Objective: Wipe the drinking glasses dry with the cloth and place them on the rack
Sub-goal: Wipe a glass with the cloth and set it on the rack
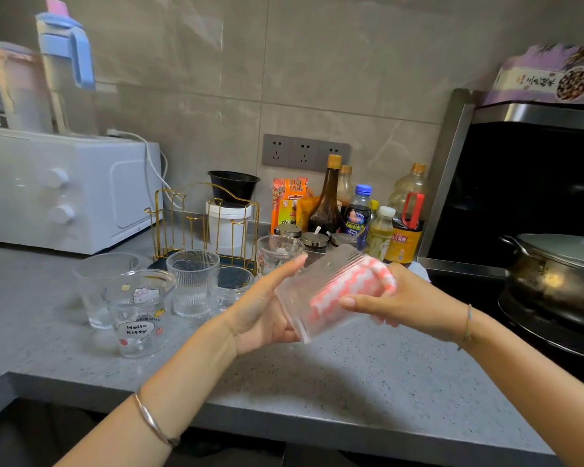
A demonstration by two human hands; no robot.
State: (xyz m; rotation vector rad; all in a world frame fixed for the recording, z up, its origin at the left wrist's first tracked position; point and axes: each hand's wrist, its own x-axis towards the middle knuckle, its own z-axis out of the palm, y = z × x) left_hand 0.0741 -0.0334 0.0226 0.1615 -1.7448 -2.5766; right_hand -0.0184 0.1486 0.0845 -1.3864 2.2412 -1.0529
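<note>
Bare forearms; a silver bangle (154, 421) on the left wrist, a thin beaded bracelet (467, 326) on the right

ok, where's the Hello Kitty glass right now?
Head view, left side: the Hello Kitty glass stands upright on the counter, in front of the plain glass and the ribbed glass, left of the left hand.

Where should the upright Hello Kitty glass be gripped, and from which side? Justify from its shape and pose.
The Hello Kitty glass stands upright at the front of the group. A plain glass and a ribbed glass crowd behind and beside it. Probably best: grip its mid wall from the near, counter-edge side.
</note>
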